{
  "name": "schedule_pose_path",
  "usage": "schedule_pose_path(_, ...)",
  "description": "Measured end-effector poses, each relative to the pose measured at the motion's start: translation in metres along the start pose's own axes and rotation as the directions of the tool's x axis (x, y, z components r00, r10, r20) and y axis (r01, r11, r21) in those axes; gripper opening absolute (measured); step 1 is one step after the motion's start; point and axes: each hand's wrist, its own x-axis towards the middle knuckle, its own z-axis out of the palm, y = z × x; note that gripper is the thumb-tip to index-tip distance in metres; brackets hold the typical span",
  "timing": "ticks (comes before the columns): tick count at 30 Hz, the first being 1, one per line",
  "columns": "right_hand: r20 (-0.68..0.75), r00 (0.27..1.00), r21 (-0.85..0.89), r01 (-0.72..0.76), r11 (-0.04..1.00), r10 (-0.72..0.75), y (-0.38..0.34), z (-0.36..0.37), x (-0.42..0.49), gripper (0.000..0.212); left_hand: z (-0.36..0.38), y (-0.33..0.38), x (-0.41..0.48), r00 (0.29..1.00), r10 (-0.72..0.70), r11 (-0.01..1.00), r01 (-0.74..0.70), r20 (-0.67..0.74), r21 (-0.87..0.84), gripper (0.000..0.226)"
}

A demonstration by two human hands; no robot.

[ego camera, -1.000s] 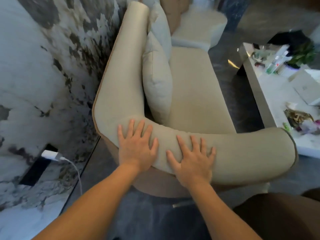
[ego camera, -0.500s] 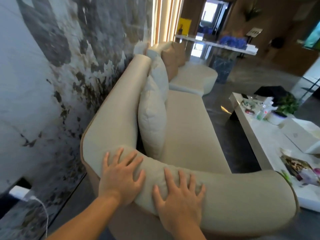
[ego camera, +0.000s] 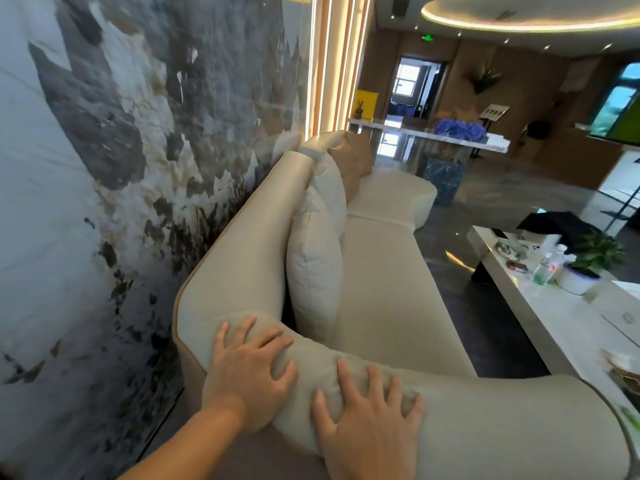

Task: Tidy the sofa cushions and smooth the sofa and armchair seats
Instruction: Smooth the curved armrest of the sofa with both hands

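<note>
A long beige sofa runs away from me along the marbled wall. My left hand and my right hand lie flat, fingers spread, on its near padded armrest, pressing small dents into the fabric. Two pale cushions stand upright against the backrest just beyond my hands. A tan cushion leans at the far end. The seat surface looks flat.
A white coffee table stands to the right of the sofa with a potted plant, a bottle and loose items on it. The marbled wall is close on the left. Dark glossy floor lies between sofa and table.
My view has lifted from the armrest toward the room. Both hands stay on the armrest, now pressing deeper into the padding.
</note>
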Motion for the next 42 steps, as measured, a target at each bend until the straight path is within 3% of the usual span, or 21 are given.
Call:
schedule_pose_path(16, -0.008, 1.0, 0.087, -0.028, 0.996, 0.029, -0.138, 0.046, 0.044, 0.067, -0.029, -0.137, 0.069, 0.994, 0.096, 0.995, -0.096, 0.051, -0.013, 0.064)
schedule_pose_path(20, 0.188, 0.981, -0.041, -0.029, 0.999, 0.036, -0.136, 0.053, 0.044, 0.084, -0.032, -0.138, 0.069, 0.993, 0.096, 0.995, -0.097, 0.065, 0.016, 0.068)
schedule_pose_path(22, 0.194, 0.981, -0.036, -0.016, 0.999, 0.023, -0.136, 0.047, 0.044, 0.086, -0.034, -0.137, 0.068, 0.992, 0.091, 0.995, -0.095, 0.083, 0.037, 0.069)
schedule_pose_path(26, 0.169, 0.971, 0.033, 0.163, 0.986, -0.167, -0.095, 0.025, 0.065, 0.08, -0.033, -0.128, 0.074, 0.991, 0.033, 0.998, -0.041, 0.133, 0.057, 0.068)
schedule_pose_path(31, 0.265, 0.963, -0.01, 0.056, 0.998, -0.051, -0.049, 0.014, 0.08, 0.092, -0.02, -0.101, 0.083, 0.974, -0.048, 0.979, 0.003, 0.222, 0.202, 0.075)
schedule_pose_path(42, 0.221, 0.974, -0.009, 0.059, 0.998, -0.056, -0.041, 0.015, 0.041, 0.086, -0.021, -0.104, 0.053, 0.967, -0.03, 0.993, -0.001, 0.253, 0.121, 0.071)
